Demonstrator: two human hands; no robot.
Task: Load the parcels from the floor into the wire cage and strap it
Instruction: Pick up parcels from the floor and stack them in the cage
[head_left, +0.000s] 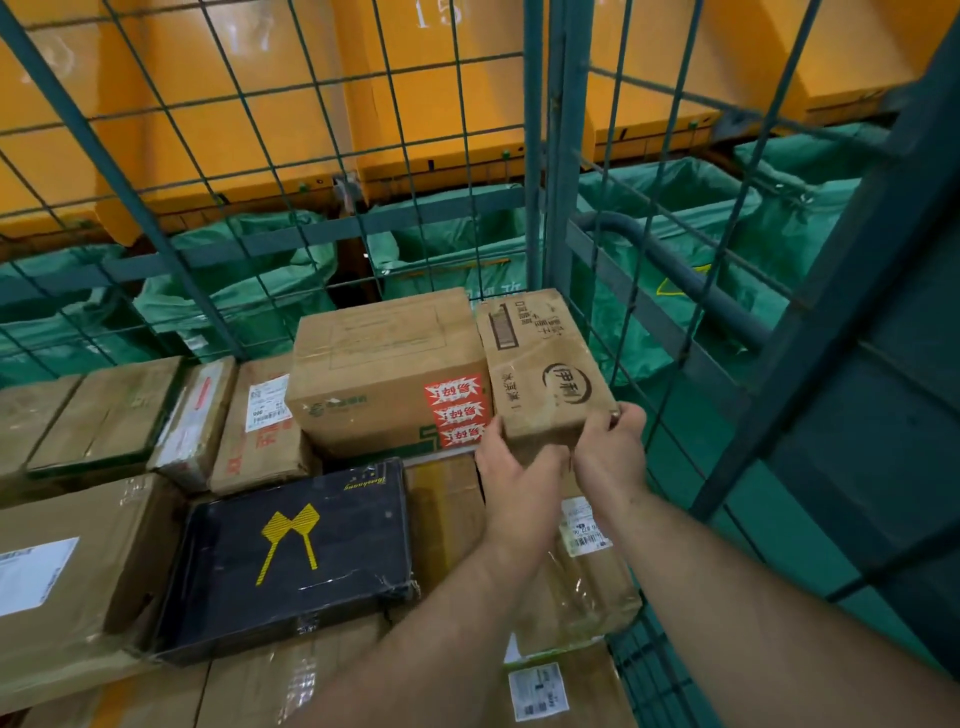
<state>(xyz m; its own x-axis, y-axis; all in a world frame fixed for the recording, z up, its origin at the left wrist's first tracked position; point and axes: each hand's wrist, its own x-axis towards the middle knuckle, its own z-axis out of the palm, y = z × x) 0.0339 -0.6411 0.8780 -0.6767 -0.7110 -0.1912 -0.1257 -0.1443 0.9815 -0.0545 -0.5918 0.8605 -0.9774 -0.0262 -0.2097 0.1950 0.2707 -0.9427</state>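
Forearms (426, 649) extend from the lower edge into the wire cage (535, 156). Left hand (514, 467) and right hand (610, 452) both clasp the near end of a small brown carton (540, 374), fingers curled round its edge. The carton occupies the far right corner, touching the large red-stickered carton (384, 374) on its left and close to the mesh. It is apparently being seated there so that the upper layer packs tight. A black box (285, 561) and taped parcels form the layer below. No strap is visible, so strapping is judged not yet begun.
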